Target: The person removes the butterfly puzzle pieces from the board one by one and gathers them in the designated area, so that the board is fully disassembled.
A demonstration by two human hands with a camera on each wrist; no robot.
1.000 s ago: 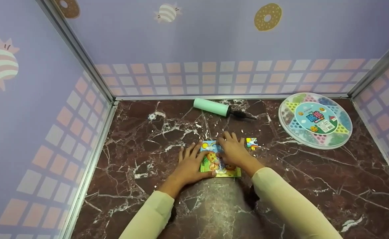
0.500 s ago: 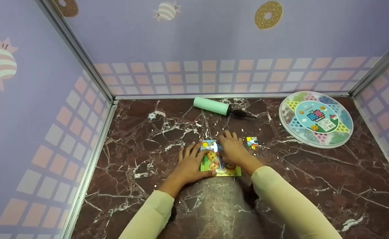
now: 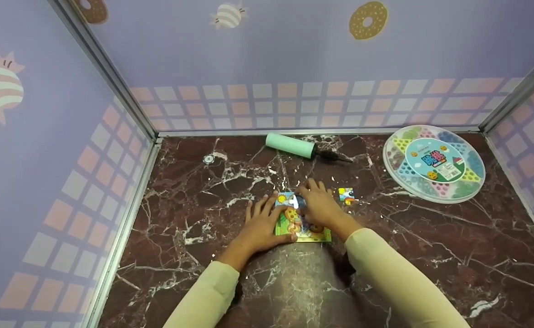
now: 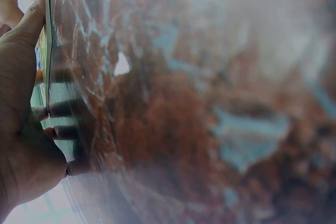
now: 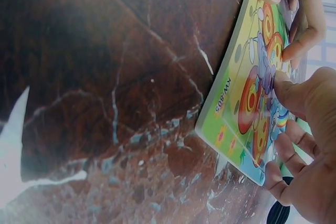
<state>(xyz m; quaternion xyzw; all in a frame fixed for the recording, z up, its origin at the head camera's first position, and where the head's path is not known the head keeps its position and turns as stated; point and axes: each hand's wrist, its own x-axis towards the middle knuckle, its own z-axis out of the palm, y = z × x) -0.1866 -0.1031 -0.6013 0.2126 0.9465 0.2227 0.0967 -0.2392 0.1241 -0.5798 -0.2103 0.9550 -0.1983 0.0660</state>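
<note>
A small jigsaw puzzle board (image 3: 293, 221) with a bright cartoon picture lies flat on the table. Along its left side rests my left hand (image 3: 262, 228), fingers spread, with the thumb across the near edge. My right hand (image 3: 320, 206) covers the upper right of the picture. In the right wrist view, the thumb of the right hand (image 5: 310, 145) presses on the picture while its other fingers bend loosely at the board's far side. A white patch shows beside the right fingers; whether it is glare or a lifted piece I cannot tell. One loose puzzle piece (image 3: 346, 195) lies to the right.
A mint-green hand pump (image 3: 290, 145) with a black nozzle lies towards the back wall. At the back right is a round, clear-lidded board game case (image 3: 434, 164). A small round chip (image 3: 208, 159) sits at the back left of the marble-patterned table (image 3: 180, 273).
A white patch has appeared on the upper part of the puzzle, beside the right fingers. The right hand has shifted very slightly; the left hand stays where it was.
</note>
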